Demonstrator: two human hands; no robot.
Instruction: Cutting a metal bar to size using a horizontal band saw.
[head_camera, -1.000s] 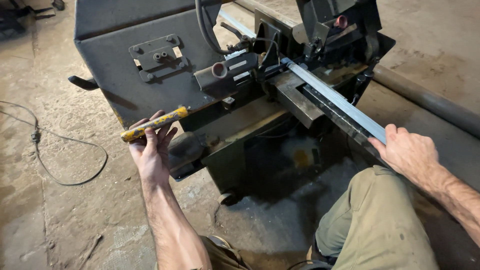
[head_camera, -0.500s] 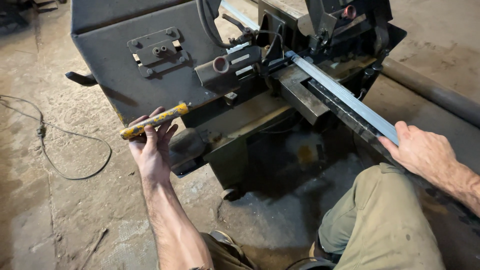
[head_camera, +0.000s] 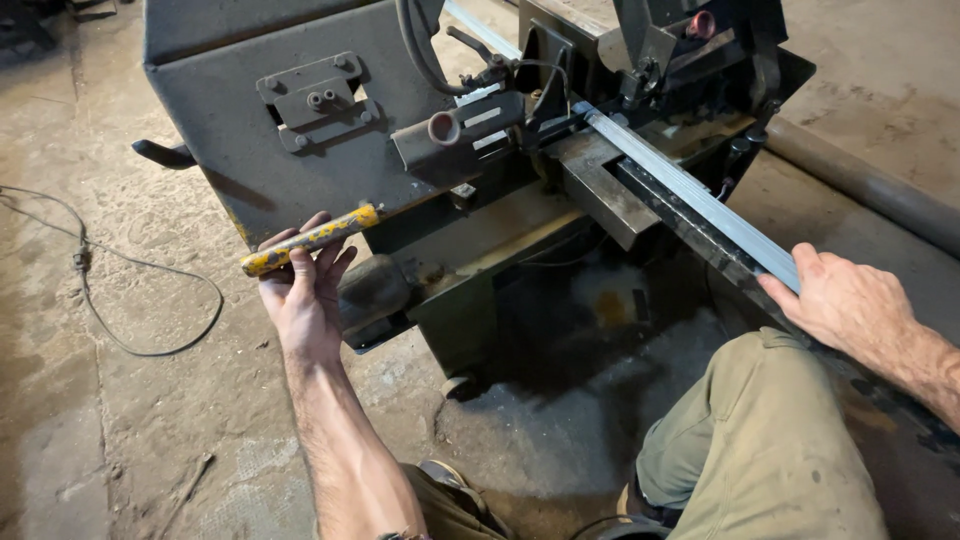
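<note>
Head view: the left hand (head_camera: 305, 290) is raised palm-up beneath a yellow lever (head_camera: 310, 240), fingers loosely curled around its worn, paint-chipped shaft. The lever juts out leftward from the front of a dark grey metal saw machine (head_camera: 240, 150). The right hand (head_camera: 845, 300) lies flat, fingers together, pressing on the near end of a long grey metal bar (head_camera: 690, 195). The bar runs diagonally up into the machine's clamp (head_camera: 590, 185) near the centre. A black cable (head_camera: 120, 300) loops across the concrete floor (head_camera: 60, 420) at left. A thick pipe (head_camera: 870, 185) lies beyond the bar at right.
</note>
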